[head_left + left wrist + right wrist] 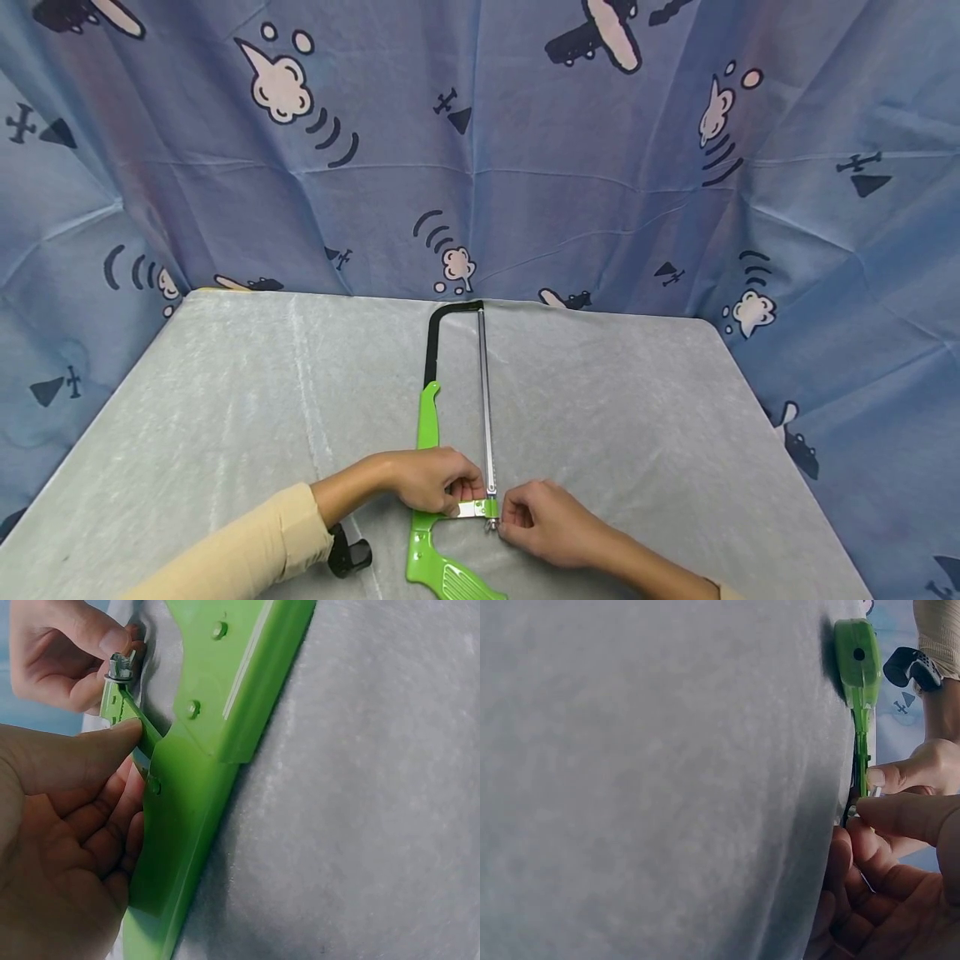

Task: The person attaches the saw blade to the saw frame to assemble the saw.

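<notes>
A hacksaw with a green handle (442, 571) and a black front frame (432, 342) lies on the table, pointing away from me. Its thin blade (486, 400) runs along the right side. My left hand (431, 479) pinches the short green arm at the blade's near end, thumb on top, as the left wrist view shows close up. At the end of that arm sits a metal wing nut (120, 667). My right hand (551, 525) has its thumb and index finger curled at this nut, pinching it; the other fingers are folded below.
A grey cloth covers the table (637, 417). Behind and beside it hangs a blue curtain (525, 208) printed with planes and clouds. A black device (348, 554) is at my left wrist, by the beige sleeve (247, 542).
</notes>
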A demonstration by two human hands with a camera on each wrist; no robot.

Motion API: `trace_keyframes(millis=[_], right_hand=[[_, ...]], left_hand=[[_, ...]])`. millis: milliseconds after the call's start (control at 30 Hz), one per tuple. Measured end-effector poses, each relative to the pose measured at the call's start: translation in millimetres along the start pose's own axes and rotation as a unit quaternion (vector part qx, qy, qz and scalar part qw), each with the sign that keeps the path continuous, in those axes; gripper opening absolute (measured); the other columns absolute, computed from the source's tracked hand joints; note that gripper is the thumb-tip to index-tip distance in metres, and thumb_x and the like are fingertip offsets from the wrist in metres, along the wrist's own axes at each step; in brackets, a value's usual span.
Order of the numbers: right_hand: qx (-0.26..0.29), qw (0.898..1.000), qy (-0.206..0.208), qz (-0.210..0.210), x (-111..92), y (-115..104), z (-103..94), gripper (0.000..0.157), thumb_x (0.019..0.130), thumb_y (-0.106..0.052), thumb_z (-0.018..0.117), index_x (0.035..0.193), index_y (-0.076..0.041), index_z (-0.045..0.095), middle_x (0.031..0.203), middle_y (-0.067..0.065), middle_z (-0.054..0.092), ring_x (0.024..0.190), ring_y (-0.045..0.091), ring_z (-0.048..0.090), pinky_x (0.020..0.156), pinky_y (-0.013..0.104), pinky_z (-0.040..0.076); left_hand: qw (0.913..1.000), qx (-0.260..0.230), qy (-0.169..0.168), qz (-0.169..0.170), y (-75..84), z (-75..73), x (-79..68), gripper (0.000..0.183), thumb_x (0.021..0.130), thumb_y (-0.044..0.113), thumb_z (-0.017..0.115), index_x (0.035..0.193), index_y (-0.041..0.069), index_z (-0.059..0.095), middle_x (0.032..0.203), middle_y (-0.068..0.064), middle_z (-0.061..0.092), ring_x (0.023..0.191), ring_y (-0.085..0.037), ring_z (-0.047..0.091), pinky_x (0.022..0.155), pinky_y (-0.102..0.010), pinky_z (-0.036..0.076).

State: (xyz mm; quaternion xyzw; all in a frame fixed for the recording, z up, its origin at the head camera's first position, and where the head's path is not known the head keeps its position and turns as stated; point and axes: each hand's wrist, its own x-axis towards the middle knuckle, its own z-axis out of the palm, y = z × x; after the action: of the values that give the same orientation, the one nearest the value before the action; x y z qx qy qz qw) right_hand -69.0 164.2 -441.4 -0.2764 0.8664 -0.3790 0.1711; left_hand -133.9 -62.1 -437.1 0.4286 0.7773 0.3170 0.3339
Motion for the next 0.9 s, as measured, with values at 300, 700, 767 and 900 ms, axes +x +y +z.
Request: trace_keyframes(millis=[300, 700, 767, 900], right_hand=[[-0.006, 1.0, 0.003, -0.003, 0.2, -1.4, 1.0, 0.018, 0.083, -0.011, 0.072, 0.069, -0.019, 0.063, 0.06, -0.018, 0.05, 0.053, -0.006, 0.044, 0.049, 0.017, 0.04], [-0.032, 0.999, 0.01, 0.022, 1.7, -7.3, 4.3, 0.031, 0.082, -0.036, 0.078, 0.062, -0.022, 0.06, 0.055, -0.02, 0.047, 0.049, -0.006, 0.042, 0.047, 0.017, 0.038], [-0.032, 0.999, 0.016, 0.028, 3.2, -7.6, 5.9, 0.036, 0.083, -0.039, 0.077, 0.059, -0.021, 0.058, 0.052, -0.02, 0.044, 0.047, -0.006, 0.038, 0.045, 0.017, 0.034], [-0.033, 0.999, 0.024, 0.033, 4.8, -7.6, 7.7, 0.041, 0.084, -0.04, 0.076, 0.057, -0.02, 0.054, 0.049, -0.019, 0.038, 0.044, -0.006, 0.034, 0.043, 0.017, 0.029]], left_hand=[[1.0, 0.0, 0.004, -0.004, -1.1, 0.9, 0.1, 0.022, 0.08, -0.009, 0.068, 0.093, 0.009, 0.066, 0.075, 0.01, 0.053, 0.07, 0.002, 0.05, 0.068, -0.017, 0.045], [1.0, 0.003, 0.002, 0.002, -1.3, 0.0, -0.2, 0.022, 0.079, -0.009, 0.068, 0.094, 0.008, 0.066, 0.074, 0.01, 0.054, 0.069, 0.002, 0.05, 0.067, -0.017, 0.046], [1.0, 0.001, 0.002, 0.002, -1.4, 0.1, -0.3, 0.022, 0.079, -0.009, 0.068, 0.094, 0.008, 0.066, 0.074, 0.01, 0.053, 0.068, 0.002, 0.05, 0.067, -0.017, 0.045], [1.0, -0.003, 0.002, 0.003, -1.8, 0.7, 0.0, 0.022, 0.079, -0.009, 0.067, 0.094, 0.007, 0.066, 0.074, 0.01, 0.053, 0.068, 0.002, 0.049, 0.066, -0.017, 0.045]])
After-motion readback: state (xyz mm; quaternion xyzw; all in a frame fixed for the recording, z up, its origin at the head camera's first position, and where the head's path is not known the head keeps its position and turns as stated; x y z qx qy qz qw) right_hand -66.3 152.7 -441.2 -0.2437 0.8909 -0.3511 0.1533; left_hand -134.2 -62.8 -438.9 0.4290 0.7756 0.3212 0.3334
